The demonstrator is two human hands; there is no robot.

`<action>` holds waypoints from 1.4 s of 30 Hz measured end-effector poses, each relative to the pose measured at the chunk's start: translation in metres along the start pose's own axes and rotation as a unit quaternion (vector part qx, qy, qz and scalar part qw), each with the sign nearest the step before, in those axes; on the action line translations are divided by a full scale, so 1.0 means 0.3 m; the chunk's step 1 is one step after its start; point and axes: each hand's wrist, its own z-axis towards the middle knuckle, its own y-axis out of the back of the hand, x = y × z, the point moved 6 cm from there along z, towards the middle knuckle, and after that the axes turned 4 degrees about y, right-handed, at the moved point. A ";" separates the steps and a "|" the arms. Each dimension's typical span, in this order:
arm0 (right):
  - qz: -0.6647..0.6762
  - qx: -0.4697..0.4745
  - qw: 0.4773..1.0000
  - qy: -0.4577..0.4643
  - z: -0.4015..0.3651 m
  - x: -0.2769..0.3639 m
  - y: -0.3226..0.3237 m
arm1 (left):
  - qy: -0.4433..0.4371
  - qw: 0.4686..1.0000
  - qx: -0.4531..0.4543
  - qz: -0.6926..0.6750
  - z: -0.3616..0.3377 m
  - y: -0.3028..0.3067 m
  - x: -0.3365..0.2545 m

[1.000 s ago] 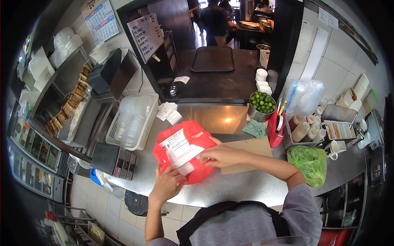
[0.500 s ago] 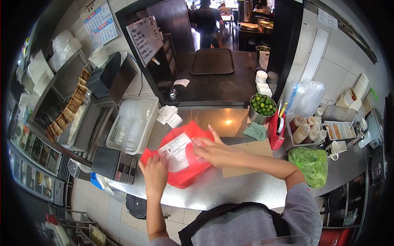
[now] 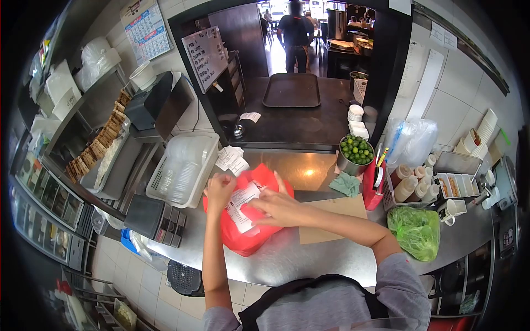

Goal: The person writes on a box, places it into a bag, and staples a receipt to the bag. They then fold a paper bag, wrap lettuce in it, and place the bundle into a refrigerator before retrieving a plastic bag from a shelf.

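Note:
A red plastic bag (image 3: 248, 240) rests on the steel counter, with a printed white receipt (image 3: 241, 212) on it. At the bag's upper left, my left hand (image 3: 220, 189) has its fingers closed on the red plastic. My right hand (image 3: 274, 205) reaches across from the right and pinches the bag near the receipt's right side. The bag's contents are hidden.
Brown cardboard (image 3: 333, 223) lies right of the bag. A white basket of clear containers (image 3: 208, 151) stands left. Behind are a pot of green limes (image 3: 356, 150) and a green cloth (image 3: 345, 185). A green bag (image 3: 415, 234) sits right. A person (image 3: 295, 36) stands beyond the hatch.
My left hand has moved up and slightly right, turning the bag and receipt to a steeper angle. My right hand stays at the bag, shifted slightly. The camera view has shifted a little.

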 end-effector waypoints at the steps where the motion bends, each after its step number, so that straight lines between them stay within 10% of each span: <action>1: 0.036 0.014 0.999 -0.015 -0.005 0.013 -0.013 | 0.010 0.999 0.027 -0.026 -0.013 0.002 -0.004; 16: 0.006 -0.237 0.969 -0.076 0.071 -0.173 -0.135 | -0.180 0.977 -0.053 0.102 -0.223 -0.004 -0.009; 23: -0.304 -0.428 0.849 0.062 -0.061 -0.159 0.635 | -0.193 0.945 -0.232 0.128 -0.370 0.213 -0.159; 27: -0.397 -0.598 0.689 -0.107 -0.230 -0.504 1.257 | -0.277 0.878 -0.308 0.240 -0.474 0.320 -0.286; 31: -0.409 -0.584 0.591 -0.377 -0.436 -0.775 1.654 | -0.159 0.948 -0.255 0.103 -0.458 0.302 -0.231; 42: -0.312 -0.550 0.628 -0.454 -0.621 -0.878 1.874 | -0.203 0.951 -0.234 0.019 -0.437 0.216 -0.321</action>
